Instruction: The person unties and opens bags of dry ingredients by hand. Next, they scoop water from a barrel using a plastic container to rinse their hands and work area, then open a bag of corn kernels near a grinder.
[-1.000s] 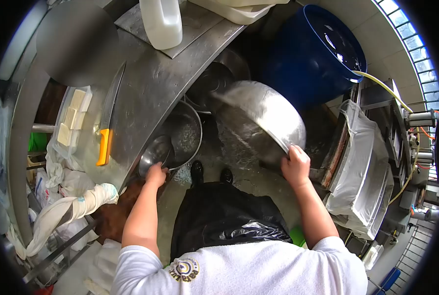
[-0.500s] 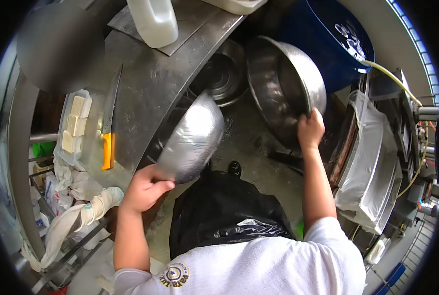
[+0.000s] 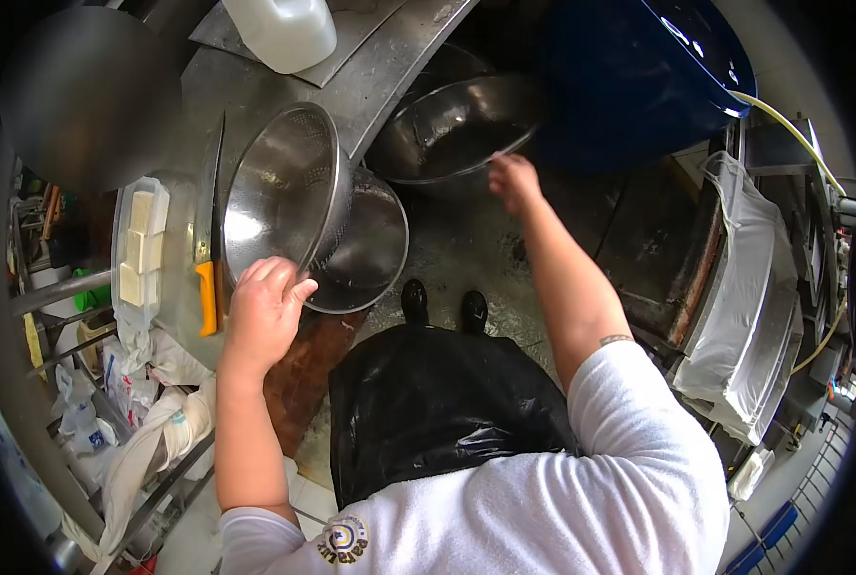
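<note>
Colander [image 3: 279, 192] gripped by left hand [image 3: 265, 311], basin [image 3: 452, 129] by right hand [image 3: 515, 180]; shirt badge [image 3: 344, 540] seemingly reads "Para".

A round grey blur [image 3: 91, 101] hides whatever lies at the upper left; the top edge cuts off the white jug [image 3: 289, 38] and the blue barrel [image 3: 620, 96]; the colander [image 3: 279, 201] covers part of the lower bowl [image 3: 375, 240], the wide basin [image 3: 457, 125] partly hides a pan [image 3: 452, 63], and the right hand [image 3: 514, 180] is slightly blurred

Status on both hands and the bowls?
Left hand gripping perforated bowl. Right hand at rim of wide bowl. Deep bowl partly behind perforated one.
</note>
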`<state>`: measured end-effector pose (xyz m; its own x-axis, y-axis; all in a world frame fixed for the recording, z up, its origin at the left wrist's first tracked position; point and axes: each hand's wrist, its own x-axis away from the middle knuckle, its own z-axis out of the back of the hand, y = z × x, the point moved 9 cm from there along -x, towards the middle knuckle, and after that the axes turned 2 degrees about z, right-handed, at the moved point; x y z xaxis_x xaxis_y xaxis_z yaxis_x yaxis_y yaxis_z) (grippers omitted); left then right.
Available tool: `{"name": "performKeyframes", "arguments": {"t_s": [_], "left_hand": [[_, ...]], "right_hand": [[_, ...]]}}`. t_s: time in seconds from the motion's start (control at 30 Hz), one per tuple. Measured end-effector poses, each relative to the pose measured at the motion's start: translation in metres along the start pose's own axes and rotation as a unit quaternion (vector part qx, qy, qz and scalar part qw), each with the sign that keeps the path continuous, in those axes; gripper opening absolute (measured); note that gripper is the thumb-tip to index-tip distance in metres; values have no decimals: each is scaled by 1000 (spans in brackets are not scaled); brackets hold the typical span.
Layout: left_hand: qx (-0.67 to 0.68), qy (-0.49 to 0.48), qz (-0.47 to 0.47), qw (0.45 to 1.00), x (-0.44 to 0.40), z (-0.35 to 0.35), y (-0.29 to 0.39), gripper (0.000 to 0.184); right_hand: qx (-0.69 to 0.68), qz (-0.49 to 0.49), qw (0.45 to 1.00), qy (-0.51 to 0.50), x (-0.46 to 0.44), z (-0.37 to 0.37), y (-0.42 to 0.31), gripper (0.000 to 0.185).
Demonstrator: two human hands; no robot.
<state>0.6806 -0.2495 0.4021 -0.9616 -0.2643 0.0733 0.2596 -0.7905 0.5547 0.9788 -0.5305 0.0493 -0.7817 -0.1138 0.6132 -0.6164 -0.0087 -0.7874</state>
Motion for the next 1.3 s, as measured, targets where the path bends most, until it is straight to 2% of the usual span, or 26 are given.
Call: {"name": "performKeyframes", "arguments": {"t_s": [0.03,0.1,0.13,0.17,0.23,0.27,0.3,0.37,0.43,0.5,0.57,0.63,0.77,0.83,0.87,0.9,0.97,1.0,1.03,1.07,1.1,1.17,1.23,1.27,1.3], "left_hand": [[-29,-5,-25,999,0,-1,6,30],[-49,-13,-59,997,6,-1,25,29],[-7,-19,-73,997,11,-1,36,29],[35,-25,-87,995,17,-2,44,29],[113,-67,-108,986,28,-10,54,29],[131,-109,-121,978,34,-20,53,27],[128,-115,-118,978,35,-28,54,20],[62,-137,-138,979,39,-51,42,21],[69,-148,-150,975,42,-67,44,22],[43,-168,-173,969,50,-80,51,22],[113,-160,-158,968,52,-76,57,21],[172,-169,-141,960,59,-75,53,29],[186,-153,-19,970,60,-96,7,32],[144,-185,142,962,63,-126,-45,40],[181,-157,192,952,62,-143,-69,38],[218,-127,239,938,60,-161,-93,36],[182,-116,244,946,42,-189,-116,36],[184,-116,236,947,39,-209,-129,36],[147,-140,259,944,40,-236,-151,36],[112,-164,281,939,42,-263,-165,38],[122,-164,270,941,44,-285,-166,38],[53,-156,261,951,46,-308,-161,33],[54,-166,239,955,46,-306,-123,30],[50,-206,205,956,44,-305,-101,31],[31,-205,168,964,42,-300,-81,30]], "right_hand": [[68,8,998,-17,10,-9,19,34],[208,-45,975,-58,25,-24,82,37],[307,-1,948,-87,17,-28,132,37],[402,43,907,-116,16,-33,174,37],[558,138,786,-226,76,-64,200,51],[558,137,787,-226,103,-71,203,51],[591,167,740,-275,137,-89,202,52],[546,179,755,-317,170,-115,210,55],[490,160,788,-338,178,-138,220,58],[434,105,839,-311,163,-149,239,61],[374,43,885,-274,139,-158,264,64],[297,-24,928,-224,111,-158,296,68],[117,-110,976,-146,67,-151,354,76],[71,-117,983,-124,54,-146,364,80],[68,-113,985,-113,53,-144,360,83],[146,-107,978,-102,68,-142,330,84],[224,-120,966,-54,93,-135,297,83],[273,-68,959,-40,84,-129,321,81],[303,-18,953,-13,96,-122,300,81],[274,-89,957,-28,123,-113,268,80],[242,-158,956,-40,152,-102,232,79],[294,-80,952,-37,169,-64,205,74],[178,-86,979,-44,197,-27,174,66],[176,-111,977,-46,209,-8,157,61],[173,-137,974,-48,220,8,143,57]]}}
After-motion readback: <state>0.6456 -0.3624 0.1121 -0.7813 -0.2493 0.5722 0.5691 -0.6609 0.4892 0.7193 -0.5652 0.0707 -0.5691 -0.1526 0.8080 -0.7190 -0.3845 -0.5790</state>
